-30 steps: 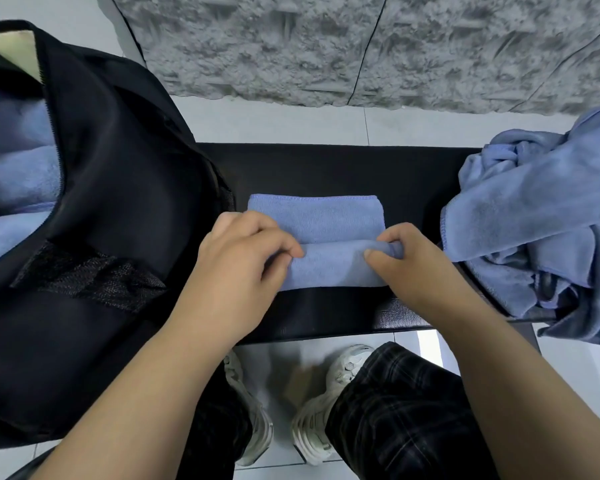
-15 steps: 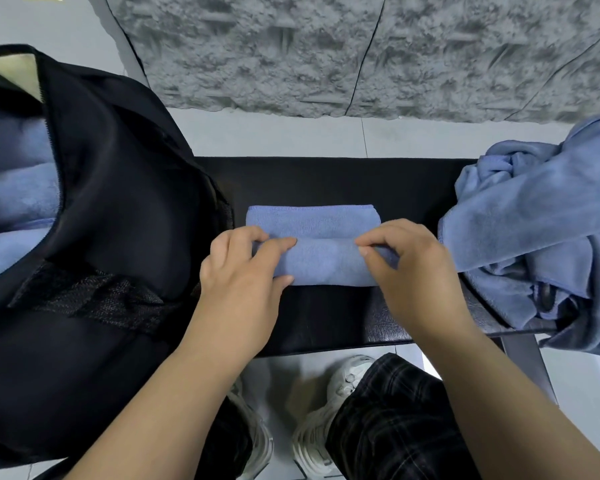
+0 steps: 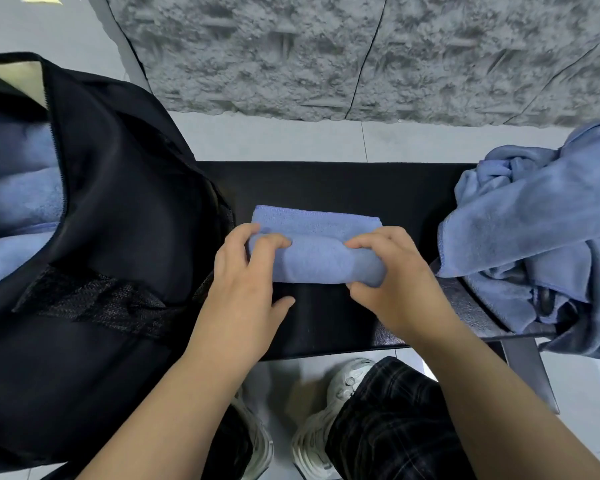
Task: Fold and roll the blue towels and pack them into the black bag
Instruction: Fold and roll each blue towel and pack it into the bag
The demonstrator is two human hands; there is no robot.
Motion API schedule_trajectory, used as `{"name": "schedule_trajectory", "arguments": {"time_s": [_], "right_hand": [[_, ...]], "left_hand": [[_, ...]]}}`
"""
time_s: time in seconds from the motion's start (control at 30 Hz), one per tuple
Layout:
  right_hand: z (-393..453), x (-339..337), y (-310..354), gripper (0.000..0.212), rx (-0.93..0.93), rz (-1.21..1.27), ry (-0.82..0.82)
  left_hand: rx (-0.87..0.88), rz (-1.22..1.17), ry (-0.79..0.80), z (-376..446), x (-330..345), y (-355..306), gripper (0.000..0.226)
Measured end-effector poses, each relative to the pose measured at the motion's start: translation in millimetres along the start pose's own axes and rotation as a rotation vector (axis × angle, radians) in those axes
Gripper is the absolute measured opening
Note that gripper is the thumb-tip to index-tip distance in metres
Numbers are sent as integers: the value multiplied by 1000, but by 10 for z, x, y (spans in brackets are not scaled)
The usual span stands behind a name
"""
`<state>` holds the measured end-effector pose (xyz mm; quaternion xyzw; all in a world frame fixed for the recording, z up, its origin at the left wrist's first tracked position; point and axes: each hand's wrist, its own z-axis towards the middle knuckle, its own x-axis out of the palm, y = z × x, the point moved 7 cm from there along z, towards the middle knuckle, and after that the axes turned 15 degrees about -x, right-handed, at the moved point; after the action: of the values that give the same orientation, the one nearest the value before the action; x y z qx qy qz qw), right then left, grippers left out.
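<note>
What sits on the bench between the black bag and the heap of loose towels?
In the head view, the half-rolled towel, gripped at its ends by the left hand and right hand, lies between the black bag and the towel heap.

Rolled towel [image 3: 321, 261] and towel heap [image 3: 534, 237]: soft blue matt terry cloth; bag [image 3: 118, 202]: black matt woven fabric with mesh pocket [image 3: 94, 299]; bench top [image 3: 326, 181]: black, smooth; wall [image 3: 326, 53]: rough grey stone

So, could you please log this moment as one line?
step: rolling | towel | left hand: gripping | right hand: gripping | black bag: open
</note>
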<state>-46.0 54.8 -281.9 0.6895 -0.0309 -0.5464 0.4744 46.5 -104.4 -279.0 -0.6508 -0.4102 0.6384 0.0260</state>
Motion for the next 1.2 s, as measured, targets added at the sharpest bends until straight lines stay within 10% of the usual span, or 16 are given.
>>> {"name": "schedule_trajectory", "arguments": {"time_s": [0.53,1.2], "right_hand": [[-121,-32,-86,15,371,214,129],[71,-67,208,49,-34,-101,26]], "left_hand": [[-202,2,164,72,-61,34,58],[-343,-455,222,51,-4,73,40]]}}
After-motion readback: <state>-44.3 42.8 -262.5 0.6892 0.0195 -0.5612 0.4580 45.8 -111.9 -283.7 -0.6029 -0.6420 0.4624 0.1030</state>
